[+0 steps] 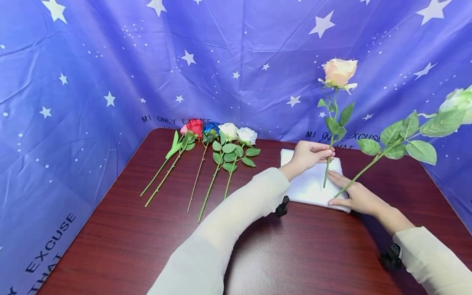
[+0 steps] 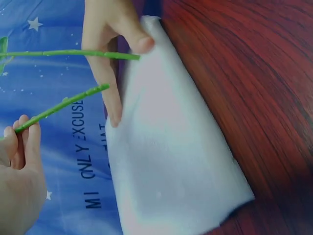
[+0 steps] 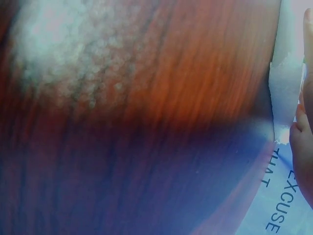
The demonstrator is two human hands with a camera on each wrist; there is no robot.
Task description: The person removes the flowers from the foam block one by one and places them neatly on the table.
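In the head view my left hand (image 1: 307, 155) pinches the green stem of a peach rose (image 1: 340, 73), holding it upright above a white slab (image 1: 306, 184). The left wrist view shows that stem's lower end (image 2: 100, 89) apart from the slab. My right hand (image 1: 359, 196) rests on the slab's right side, thumb and fingers straight and spread. A pale green-white rose (image 1: 455, 108) leans right. Its stem (image 2: 73, 52) crosses in front of my right hand, its lower end over the slab near the thumb; whether it is fixed there I cannot tell.
Several roses lie at the table's left: a red rose (image 1: 195, 127), a blue rose (image 1: 211, 130), a cream rose (image 1: 228, 131) and a white rose (image 1: 248, 136), beside a pink flower (image 1: 183, 130). A blue starred curtain (image 1: 236, 53) hangs behind the dark red table (image 1: 295, 254).
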